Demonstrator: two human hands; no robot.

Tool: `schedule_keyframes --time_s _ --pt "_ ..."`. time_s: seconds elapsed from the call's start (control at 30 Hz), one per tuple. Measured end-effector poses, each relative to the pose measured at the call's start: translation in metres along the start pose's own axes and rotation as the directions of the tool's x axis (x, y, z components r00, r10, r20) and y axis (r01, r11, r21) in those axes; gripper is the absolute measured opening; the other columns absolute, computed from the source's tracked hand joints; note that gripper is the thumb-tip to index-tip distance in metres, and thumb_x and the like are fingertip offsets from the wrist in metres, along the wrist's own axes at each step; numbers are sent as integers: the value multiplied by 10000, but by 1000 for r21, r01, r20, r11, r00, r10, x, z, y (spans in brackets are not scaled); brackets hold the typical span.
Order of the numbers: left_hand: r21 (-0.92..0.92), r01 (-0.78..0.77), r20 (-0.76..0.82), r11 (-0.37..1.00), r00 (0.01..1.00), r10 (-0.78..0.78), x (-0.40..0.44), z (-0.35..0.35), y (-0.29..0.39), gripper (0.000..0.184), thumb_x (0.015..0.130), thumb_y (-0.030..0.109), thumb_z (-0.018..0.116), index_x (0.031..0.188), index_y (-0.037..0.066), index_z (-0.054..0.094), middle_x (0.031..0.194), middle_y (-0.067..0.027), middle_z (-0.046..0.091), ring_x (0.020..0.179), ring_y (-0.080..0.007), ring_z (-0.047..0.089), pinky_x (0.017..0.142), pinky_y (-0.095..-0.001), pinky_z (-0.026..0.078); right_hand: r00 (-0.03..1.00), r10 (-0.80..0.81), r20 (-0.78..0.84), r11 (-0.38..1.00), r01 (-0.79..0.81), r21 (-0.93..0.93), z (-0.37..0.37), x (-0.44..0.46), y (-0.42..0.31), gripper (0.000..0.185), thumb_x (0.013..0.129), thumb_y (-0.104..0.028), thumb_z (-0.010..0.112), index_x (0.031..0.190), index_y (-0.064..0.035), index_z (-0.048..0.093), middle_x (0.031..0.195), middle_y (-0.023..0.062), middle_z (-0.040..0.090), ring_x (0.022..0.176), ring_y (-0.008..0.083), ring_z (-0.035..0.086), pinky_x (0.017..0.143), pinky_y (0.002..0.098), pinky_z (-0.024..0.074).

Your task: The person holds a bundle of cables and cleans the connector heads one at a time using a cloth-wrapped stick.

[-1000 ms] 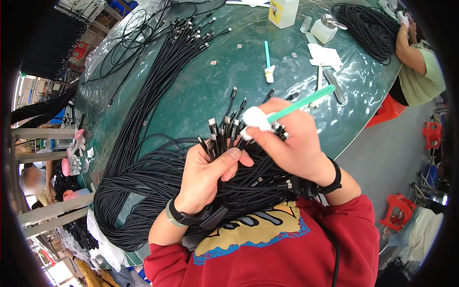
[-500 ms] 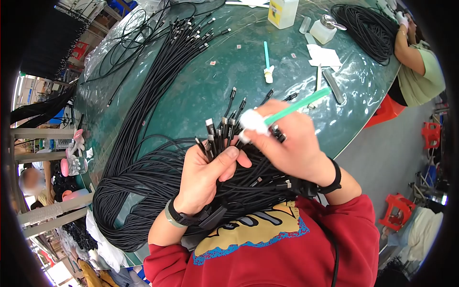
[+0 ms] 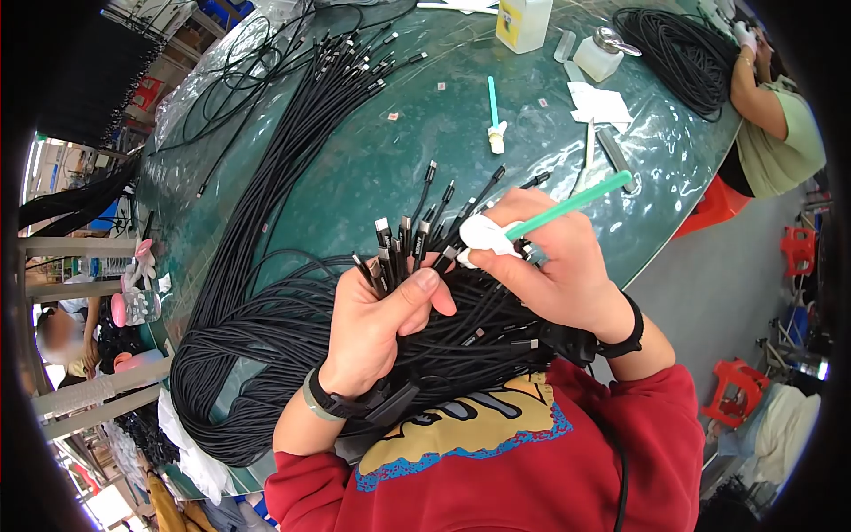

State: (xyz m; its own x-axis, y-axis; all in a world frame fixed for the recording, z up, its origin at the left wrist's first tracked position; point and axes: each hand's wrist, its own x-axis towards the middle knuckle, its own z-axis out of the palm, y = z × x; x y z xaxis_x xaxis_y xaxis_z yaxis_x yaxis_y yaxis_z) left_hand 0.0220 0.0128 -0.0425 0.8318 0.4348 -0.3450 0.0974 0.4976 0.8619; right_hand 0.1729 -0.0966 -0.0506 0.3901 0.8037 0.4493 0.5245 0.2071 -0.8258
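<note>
My left hand [image 3: 377,324] is closed around several black cables near their plug ends, and the USB plugs [image 3: 403,244] stick up above my thumb and fingers. In my right hand [image 3: 563,257] is a green stick [image 3: 576,202] with white cloth [image 3: 485,232] bunched over its lower end. The cloth is close beside the plugs; whether it touches one I cannot tell. More plug ends fan out behind and between both hands. The rest of the black cable bundle [image 3: 257,355] lies under my hands and loops round to the left across the green tabletop [image 3: 355,168].
A second cloth-tipped stick [image 3: 495,115] lies on the table. Beyond it are a white bottle [image 3: 523,25], a metal-topped dispenser [image 3: 599,55], white paper [image 3: 601,104], a grey metal strip [image 3: 614,158] and a coiled cable bundle [image 3: 678,58]. Another person [image 3: 780,133] sits at the right.
My right hand has shifted slightly right and down with the stick and cloth. My left hand and the plugs have moved a little left.
</note>
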Motion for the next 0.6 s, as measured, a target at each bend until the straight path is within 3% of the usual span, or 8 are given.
schedule_keyframes --time_s 0.2,0.3,0.47,0.6 --pt "15 -21 -6 1000 1000 21 -2 4 -3 192 830 59 496 985 -51 527 645 -106 560 422 -25 299 398 -169 226 999 -40 -18 999 40 -18 4 6 -4 174 671 -9 654 825 -11 572 685 79 553 610 199 527 529 276 390" --pt "39 0 -13 999 1000 1 -2 5 0 179 832 53 491 962 -64 530 647 -107 563 422 -25 301 397 -166 221 995 1 -104 1000 -1 -1 3 8 -1 180 670 3 649 832 -12 572 703 79 556 615 196 530 534 273 393" --pt "4 -11 -56 1000 998 11 -1 6 2 174 815 57 512 924 -75 540 614 -90 546 424 -29 306 405 -177 235 999 -30 -26 997 28 -69 3 4 -2 183 676 15 641 843 -10 571 729 74 563 630 182 528 550 264 395" --pt "-50 118 104 992 988 -113 0 -5 8 182 816 92 542 947 -31 570 616 -53 556 445 -38 323 419 -193 262 995 -3 -95 1000 5 22 -2 3 -1 167 700 15 629 853 0 564 749 61 565 658 152 521 578 247 392"
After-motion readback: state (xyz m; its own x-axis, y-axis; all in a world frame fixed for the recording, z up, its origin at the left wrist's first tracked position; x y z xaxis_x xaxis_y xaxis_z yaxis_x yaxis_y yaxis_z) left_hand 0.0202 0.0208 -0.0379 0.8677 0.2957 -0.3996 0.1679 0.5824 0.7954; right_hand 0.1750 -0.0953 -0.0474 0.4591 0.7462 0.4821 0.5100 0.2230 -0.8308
